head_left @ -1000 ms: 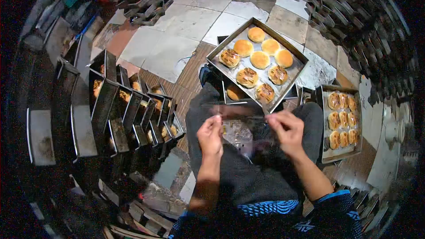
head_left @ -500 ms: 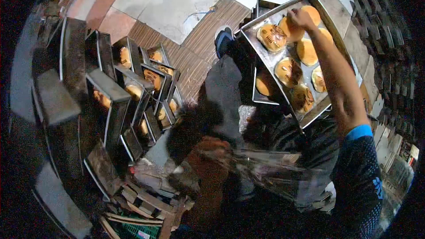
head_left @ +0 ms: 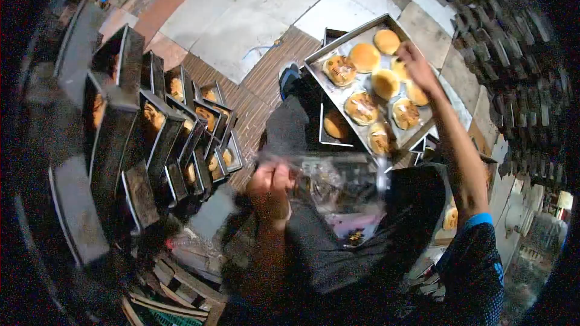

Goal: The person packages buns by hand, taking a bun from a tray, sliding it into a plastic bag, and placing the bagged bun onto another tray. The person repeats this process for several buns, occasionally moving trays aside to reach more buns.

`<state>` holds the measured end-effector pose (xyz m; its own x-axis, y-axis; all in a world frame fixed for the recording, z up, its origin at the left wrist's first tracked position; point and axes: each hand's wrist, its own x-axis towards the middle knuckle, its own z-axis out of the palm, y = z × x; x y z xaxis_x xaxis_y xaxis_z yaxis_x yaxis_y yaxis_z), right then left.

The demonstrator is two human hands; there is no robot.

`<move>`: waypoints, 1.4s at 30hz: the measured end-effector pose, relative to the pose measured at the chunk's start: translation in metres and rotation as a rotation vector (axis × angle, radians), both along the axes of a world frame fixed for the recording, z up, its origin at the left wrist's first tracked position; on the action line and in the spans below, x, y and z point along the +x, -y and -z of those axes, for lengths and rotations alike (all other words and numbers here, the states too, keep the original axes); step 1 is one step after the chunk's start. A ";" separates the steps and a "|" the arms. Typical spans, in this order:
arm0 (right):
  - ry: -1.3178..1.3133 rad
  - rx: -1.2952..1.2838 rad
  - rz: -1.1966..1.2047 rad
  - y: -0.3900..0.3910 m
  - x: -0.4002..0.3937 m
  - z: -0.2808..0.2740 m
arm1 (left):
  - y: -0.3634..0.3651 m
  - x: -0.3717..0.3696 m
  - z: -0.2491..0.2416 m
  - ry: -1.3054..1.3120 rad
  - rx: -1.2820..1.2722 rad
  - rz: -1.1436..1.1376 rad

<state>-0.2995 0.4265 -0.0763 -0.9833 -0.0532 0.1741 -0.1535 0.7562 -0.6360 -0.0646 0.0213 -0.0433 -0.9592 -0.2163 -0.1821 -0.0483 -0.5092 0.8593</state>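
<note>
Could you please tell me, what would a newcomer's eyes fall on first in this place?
Probably the metal tray of round golden buns, right of centre, with the right hand at its far right side. Next, the clear plastic in the left hand, just below the middle. Then the dark stacked trays on the left, with more baked pieces showing inside.

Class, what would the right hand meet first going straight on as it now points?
Probably the bun nearest the far corner of the tray, though depth around the right hand is unclear.
</note>
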 end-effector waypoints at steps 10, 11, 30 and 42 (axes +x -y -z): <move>0.405 0.104 -0.199 0.086 0.073 -0.018 | -0.011 0.015 -0.008 0.179 -0.201 -0.022; 0.377 0.108 -0.466 0.043 0.030 0.012 | -0.013 0.011 -0.010 0.049 -0.222 0.001; 0.225 0.422 -0.100 0.007 -0.066 0.023 | -0.008 -0.022 0.011 -0.093 -0.191 -0.045; 0.066 -0.329 0.111 0.005 0.110 -0.038 | -0.005 -0.004 0.008 -0.057 -0.231 -0.099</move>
<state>-0.1897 0.4218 -0.0380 -0.9897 0.1030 0.0996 -0.0320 0.5186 -0.8544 -0.0688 0.0264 -0.0509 -0.9384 -0.3397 -0.0633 0.0438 -0.2986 0.9534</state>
